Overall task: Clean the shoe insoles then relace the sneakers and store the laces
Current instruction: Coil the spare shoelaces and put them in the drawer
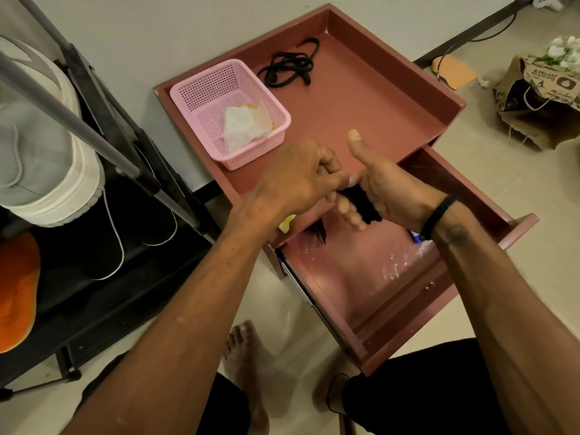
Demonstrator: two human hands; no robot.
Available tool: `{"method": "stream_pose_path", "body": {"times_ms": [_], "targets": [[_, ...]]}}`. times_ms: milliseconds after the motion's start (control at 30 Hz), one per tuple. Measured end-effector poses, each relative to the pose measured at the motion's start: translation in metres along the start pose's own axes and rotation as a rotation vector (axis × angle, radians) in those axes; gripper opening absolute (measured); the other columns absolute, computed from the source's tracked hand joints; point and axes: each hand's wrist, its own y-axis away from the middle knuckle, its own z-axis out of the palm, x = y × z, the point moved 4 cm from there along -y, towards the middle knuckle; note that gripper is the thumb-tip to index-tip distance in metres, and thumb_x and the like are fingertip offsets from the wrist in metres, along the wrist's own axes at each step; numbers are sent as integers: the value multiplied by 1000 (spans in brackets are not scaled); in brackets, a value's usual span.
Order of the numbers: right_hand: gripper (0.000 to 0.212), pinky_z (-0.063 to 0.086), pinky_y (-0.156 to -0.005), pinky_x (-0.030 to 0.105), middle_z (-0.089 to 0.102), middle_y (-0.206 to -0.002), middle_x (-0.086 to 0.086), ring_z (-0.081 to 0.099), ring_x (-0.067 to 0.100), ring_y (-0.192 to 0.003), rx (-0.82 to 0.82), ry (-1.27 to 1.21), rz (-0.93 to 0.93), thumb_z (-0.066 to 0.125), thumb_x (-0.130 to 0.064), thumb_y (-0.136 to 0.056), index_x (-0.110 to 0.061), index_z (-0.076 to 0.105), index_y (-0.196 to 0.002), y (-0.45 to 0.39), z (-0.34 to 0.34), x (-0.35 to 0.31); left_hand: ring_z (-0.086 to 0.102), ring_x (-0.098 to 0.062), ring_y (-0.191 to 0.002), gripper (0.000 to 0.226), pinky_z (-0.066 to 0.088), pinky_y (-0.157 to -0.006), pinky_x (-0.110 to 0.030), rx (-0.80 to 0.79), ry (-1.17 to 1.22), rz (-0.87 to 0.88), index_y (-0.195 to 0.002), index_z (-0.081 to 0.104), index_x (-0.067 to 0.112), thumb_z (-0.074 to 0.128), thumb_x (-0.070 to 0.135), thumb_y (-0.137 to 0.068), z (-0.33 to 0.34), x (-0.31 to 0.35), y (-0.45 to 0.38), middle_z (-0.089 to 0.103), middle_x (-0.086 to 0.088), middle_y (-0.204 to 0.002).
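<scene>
A black shoelace (361,204) is wound in several loops round the fingers of my right hand (386,189), whose thumb sticks up. My left hand (295,180) meets it from the left, its fingertips pinching at the wound lace. Both hands hover over the open drawer (386,296) of a small reddish-brown cabinet. A loose end of black lace (317,231) hangs down just below the hands. A second black lace (290,65) lies in a loose tangle on the cabinet's top tray (376,98), at the back.
A pink mesh basket (201,95) holding crumpled white tissue sits on the tray's left. A black shoe rack (131,189) at left carries a grey-white sneaker (40,146) and an orange insole (15,293). A torn paper bag (539,98) lies at right. My bare feet are below.
</scene>
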Motion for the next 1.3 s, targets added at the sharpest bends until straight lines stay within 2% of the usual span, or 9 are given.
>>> {"method": "stream_pose_path", "body": {"times_ms": [167, 267, 400, 700, 800, 900, 1033, 1167, 1300], "targets": [[84, 34, -50, 31, 31, -42, -1, 25, 15, -35, -34, -119, 24, 16, -79, -94, -16, 51, -52, -1, -1, 3, 65, -12, -61, 26, 49, -60, -26, 71, 11, 18, -84, 74, 16, 73, 39, -95, 2, 5, -3, 72, 1, -68], [78, 26, -46, 30, 24, -37, -2, 22, 13, -31, -84, -280, 18, 26, -81, -92, -15, 33, -51, 1, -7, 4, 69, -5, -78, 22, 54, -72, -20, 83, 153, -20, -99, 70, 22, 73, 43, -94, 6, 7, -4, 75, 4, -87], [76, 27, -43, 26, 24, -35, -3, 22, 11, -28, -102, -460, -11, 32, -77, -94, -17, 34, -47, 1, -11, 3, 76, -21, -91, 17, 63, -88, -49, -9, 512, -117, -101, 74, 20, 66, 35, -101, 18, 14, -1, 77, -9, -90], [69, 27, -45, 27, 22, -33, -5, 18, 11, -30, 16, -707, -12, 44, -50, -103, -20, 30, -43, 1, -24, 6, 77, -20, -103, 25, 63, -91, -36, -43, 799, -241, -114, 77, 7, 70, 26, -100, 28, 17, 1, 79, -10, -108], [69, 31, -46, 26, 23, -33, -5, 20, 11, -29, 68, -742, 11, 42, -48, -105, -21, 33, -42, 2, -24, 5, 77, -13, -95, 28, 64, -81, -28, 7, 810, -268, -123, 71, 4, 74, 12, -96, 29, 10, 0, 78, -7, -105], [69, 33, -44, 25, 24, -32, -6, 21, 11, -28, 135, -744, 50, 41, -47, -105, -21, 35, -42, 2, -25, 6, 78, -15, -94, 29, 63, -87, -37, 108, 710, -282, -119, 74, 10, 81, 15, -91, 36, 2, -3, 79, -6, -99], [60, 34, -41, 25, 27, -35, -4, 23, 12, -29, 442, -574, 75, 48, -46, -103, -20, 38, -50, -1, -31, 11, 79, -20, -86, 23, 63, -88, -43, 239, 665, -282, -106, 80, 14, 83, 20, -84, 48, 4, -2, 81, -4, -87], [51, 42, -54, 33, 52, -50, 3, 49, 21, -46, 925, 73, -25, 53, -46, -97, -11, 53, -62, 1, -53, 16, 75, -4, -73, 10, 59, -71, -20, 289, 455, -183, -97, 82, 19, 81, 17, -88, 49, 18, 2, 78, 5, -78], [61, 45, -61, 37, 61, -61, 8, 55, 24, -55, 840, 306, 9, 46, -53, -100, -2, 65, -72, -2, -54, 21, 70, -3, -60, 7, 58, -62, -22, 190, 324, -244, -92, 83, 22, 84, 23, -85, 49, 13, 2, 77, 5, -72]]}}
